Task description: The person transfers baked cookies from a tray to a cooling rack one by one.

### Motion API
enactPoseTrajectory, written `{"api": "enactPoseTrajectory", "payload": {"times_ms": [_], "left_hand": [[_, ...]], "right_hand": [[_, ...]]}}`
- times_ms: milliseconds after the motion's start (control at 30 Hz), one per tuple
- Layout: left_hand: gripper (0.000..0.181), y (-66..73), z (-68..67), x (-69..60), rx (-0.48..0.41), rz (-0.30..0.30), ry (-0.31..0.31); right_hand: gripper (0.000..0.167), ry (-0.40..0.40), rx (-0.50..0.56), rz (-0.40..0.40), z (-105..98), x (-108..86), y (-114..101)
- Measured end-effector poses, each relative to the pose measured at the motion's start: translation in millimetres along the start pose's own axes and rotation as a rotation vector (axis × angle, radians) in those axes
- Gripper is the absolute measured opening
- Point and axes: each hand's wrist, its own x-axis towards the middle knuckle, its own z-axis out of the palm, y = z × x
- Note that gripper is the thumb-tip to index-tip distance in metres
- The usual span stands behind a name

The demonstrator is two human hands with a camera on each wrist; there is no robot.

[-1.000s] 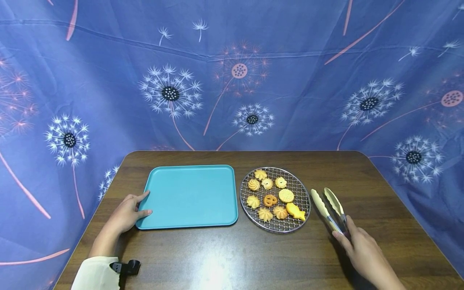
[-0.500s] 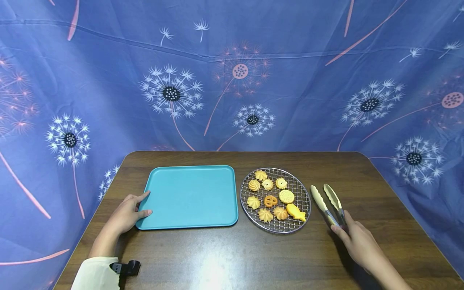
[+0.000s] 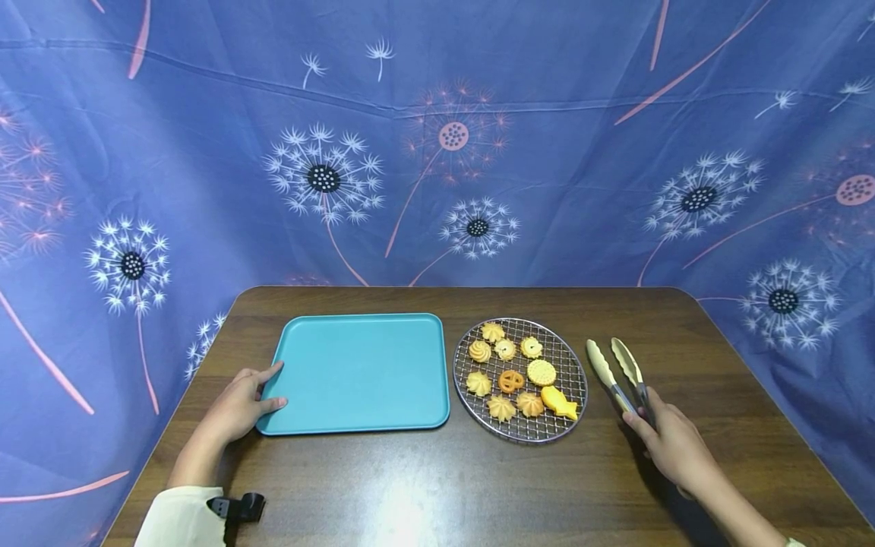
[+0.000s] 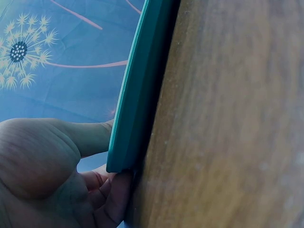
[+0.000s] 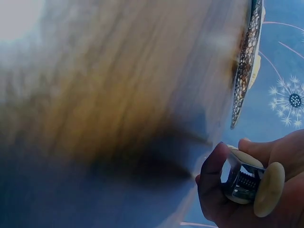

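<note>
My left hand (image 3: 235, 406) grips the left edge of a blue rectangular tray (image 3: 362, 372). In the left wrist view, its thumb lies over the tray's rim (image 4: 135, 104) and the other fingers are curled by the corner. My right hand (image 3: 673, 452) holds metal tongs (image 3: 601, 366) with cream scalloped tips, spread apart with nothing between them. Those tips sit just right of a round wire rack (image 3: 562, 357). Several cookies lie on the rack, among them a pretzel (image 3: 510, 381), a fish-shaped one (image 3: 559, 403) and a round one (image 3: 541, 372).
Everything rests on a brown wooden table (image 3: 342, 486) with rounded far corners. Behind it hangs a blue cloth (image 3: 560, 175) printed with dandelions. A black strap device (image 3: 237, 507) is on the left wrist, by the cream sleeve (image 3: 183, 516).
My right hand has moved forward, away from me, carrying the spread tongs along the rack's right side. The left hand, tray and cookies stay in place.
</note>
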Motion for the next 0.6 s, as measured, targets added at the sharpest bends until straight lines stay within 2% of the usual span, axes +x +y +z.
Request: {"api": "enactPoseTrajectory", "payload": {"times_ms": [167, 433, 600], "left_hand": [[0.073, -0.6, 0.7, 0.1, 0.002, -0.003, -0.002], [0.073, -0.2, 0.0, 0.5, 0.004, -0.020, -0.013], [0.073, -1.2, 0.8, 1.0, 0.009, -0.010, -0.010]], "right_hand": [[0.060, -0.008, -0.008, -0.005, 1.5, 2.7, 2.0], [0.067, -0.009, -0.032, -0.019, 2.5, 10.1, 3.7], [0.066, 0.035, -0.043, -0.049, 4.1, 13.9, 5.5]]}}
